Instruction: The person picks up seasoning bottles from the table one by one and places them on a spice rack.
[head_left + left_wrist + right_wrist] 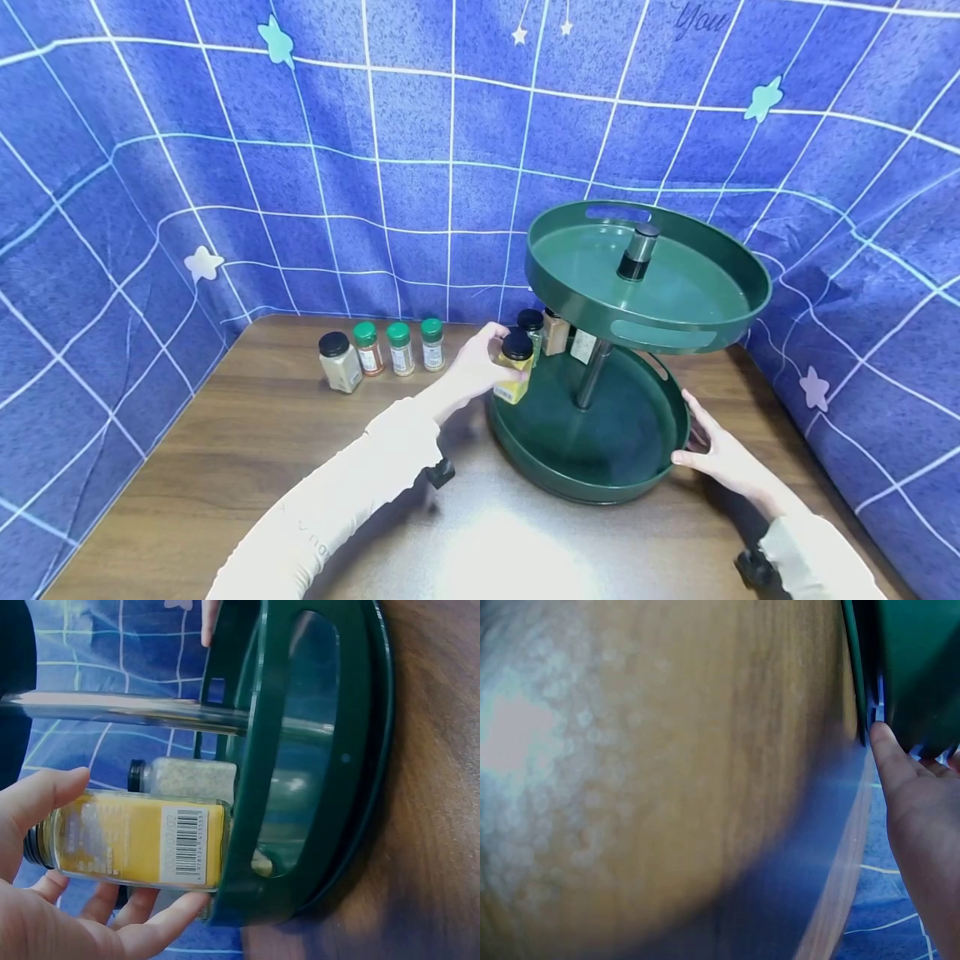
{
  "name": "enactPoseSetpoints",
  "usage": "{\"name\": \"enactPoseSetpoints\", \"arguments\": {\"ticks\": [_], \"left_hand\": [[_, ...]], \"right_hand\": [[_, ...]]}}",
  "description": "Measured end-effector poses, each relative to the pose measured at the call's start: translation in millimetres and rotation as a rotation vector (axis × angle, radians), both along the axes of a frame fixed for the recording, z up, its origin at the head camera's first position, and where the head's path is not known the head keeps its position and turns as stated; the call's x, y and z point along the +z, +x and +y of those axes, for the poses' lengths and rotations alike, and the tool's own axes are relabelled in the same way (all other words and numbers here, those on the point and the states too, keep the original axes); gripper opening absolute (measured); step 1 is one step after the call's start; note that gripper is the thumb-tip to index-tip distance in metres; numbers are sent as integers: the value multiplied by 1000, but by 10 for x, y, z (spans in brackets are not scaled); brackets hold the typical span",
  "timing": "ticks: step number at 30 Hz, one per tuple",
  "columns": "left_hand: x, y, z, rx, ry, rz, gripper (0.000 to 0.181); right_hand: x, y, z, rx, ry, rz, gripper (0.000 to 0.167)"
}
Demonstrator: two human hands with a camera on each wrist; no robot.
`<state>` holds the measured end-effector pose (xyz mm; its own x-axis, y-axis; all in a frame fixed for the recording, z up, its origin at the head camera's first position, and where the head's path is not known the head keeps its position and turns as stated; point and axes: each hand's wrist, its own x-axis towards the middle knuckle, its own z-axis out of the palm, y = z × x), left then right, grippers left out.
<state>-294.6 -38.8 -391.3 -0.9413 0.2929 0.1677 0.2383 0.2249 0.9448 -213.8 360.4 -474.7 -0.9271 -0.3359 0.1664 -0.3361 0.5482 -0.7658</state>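
My left hand (474, 367) grips a square jar with a yellow label and black lid (514, 367) at the left rim of the lower tray of a green two-tier stand (585, 492). In the left wrist view, fingers and thumb of the hand (82, 900) wrap the yellow jar (142, 840), its barcode showing beside the tray wall (262, 787). My right hand (723, 458) rests against the lower tray's right rim, thumb and fingers spread. The right wrist view shows that hand (922, 802) touching the green wall (922, 667). Several jars stand at the tray's back left, including a black-lidded one (531, 333).
Left of the stand, a black-lidded jar (341, 362) and green-lidded jars (368, 348), (401, 350), (432, 345) stand on the wooden table (247, 433). The upper tray (652, 325) overhangs the lower one. Blue gridded cloth (412, 192) hangs behind and at both sides.
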Motion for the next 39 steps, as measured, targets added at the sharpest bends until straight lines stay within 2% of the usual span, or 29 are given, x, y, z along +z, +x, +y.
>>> {"name": "enactPoseSetpoints", "arguments": {"ticks": [3, 12, 24, 39], "left_hand": [[-30, 6, 12, 30, -60, 40, 60], [-107, 30, 12, 89, -179, 87, 63], [-231, 24, -12, 95, -175, 127, 60], [-270, 22, -15, 89, -154, 121, 58]], "right_hand": [[2, 3, 2, -1, 0, -3, 93], [-7, 7, -1, 5, -4, 6, 93], [2, 15, -1, 12, -27, -2, 93], [-22, 3, 7, 32, -72, 4, 93]]}}
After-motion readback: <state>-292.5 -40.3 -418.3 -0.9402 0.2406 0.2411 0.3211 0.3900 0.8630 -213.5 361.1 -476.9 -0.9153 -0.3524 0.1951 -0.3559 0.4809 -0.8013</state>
